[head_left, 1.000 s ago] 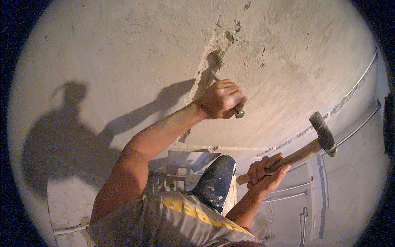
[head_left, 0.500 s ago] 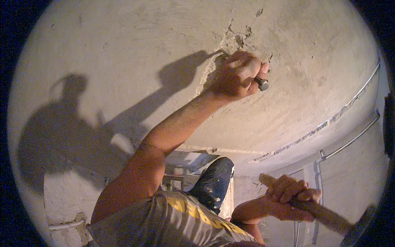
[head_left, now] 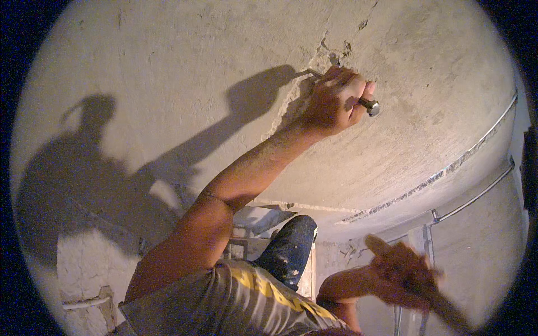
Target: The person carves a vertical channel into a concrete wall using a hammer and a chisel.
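My left hand [head_left: 339, 103] is wrapped round a metal chisel [head_left: 370, 106], whose rounded striking end sticks out below the fist. The chisel's thin tip meets the plaster surface [head_left: 213, 50] beside a rough chipped groove [head_left: 287, 106]. Lower right, my right hand [head_left: 403, 274] grips the wooden handle of a hammer [head_left: 378, 245], well apart from the chisel. Motion blurs this hand and handle, and the hammer's head cannot be made out at the dark rim.
Broken plaster and cracks [head_left: 339, 53] lie just past my left fist. Another long groove [head_left: 431, 178] curves along the right, near a metal pipe [head_left: 476, 193]. My bent knee [head_left: 291, 246] shows below. A large shadow [head_left: 84, 168] falls at left.
My left hand and the chisel sit slightly farther right in the view. My right hand with the hammer has shifted a little right and is now blurred; the hammer's dark head no longer shows clearly.
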Available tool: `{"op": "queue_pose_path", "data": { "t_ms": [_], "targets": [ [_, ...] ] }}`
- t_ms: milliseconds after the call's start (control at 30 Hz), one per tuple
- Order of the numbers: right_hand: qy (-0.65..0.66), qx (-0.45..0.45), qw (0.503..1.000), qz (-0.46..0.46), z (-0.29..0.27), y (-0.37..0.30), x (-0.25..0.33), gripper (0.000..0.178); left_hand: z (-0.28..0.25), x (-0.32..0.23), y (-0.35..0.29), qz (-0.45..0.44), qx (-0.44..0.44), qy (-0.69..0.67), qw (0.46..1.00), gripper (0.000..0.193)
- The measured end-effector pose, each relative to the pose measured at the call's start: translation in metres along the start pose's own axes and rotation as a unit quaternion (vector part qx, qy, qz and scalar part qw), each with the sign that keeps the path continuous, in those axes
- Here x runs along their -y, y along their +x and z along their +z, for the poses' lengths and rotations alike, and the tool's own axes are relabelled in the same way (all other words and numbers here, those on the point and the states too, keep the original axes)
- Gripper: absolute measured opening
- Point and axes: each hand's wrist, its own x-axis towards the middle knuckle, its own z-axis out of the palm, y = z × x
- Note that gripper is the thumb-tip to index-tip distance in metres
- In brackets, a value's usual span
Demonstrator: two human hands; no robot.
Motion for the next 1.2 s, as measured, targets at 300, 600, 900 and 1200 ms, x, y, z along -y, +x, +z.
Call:
{"op": "queue_pose_path", "data": {
  "t_ms": [300, 600, 900, 1200],
  "targets": [
    [-0.409, 0.139, 0.881, 0.190, -0.015, -0.037, -0.085, 0.042, 0.013, 0.008, 0.000, 0.029, -0.015, -0.008, 0.999, 0.018],
    [-0.108, 0.093, 0.990, 0.013, -0.006, 0.017, 0.007, 0.053, 0.005, 0.004, 0.001, 0.000, -0.003, -0.011, 1.000, 0.014],
    [-0.295, 0.034, 0.950, 0.094, -0.022, -0.010, -0.050, 0.035, 0.000, 0.017, -0.002, 0.013, 0.011, -0.014, 1.000, 0.012],
    [-0.277, 0.093, 0.944, 0.155, 0.018, -0.028, -0.068, 0.031, 0.007, 0.017, -0.006, 0.018, 0.004, 0.004, 1.000, 0.019]
  ]
}}
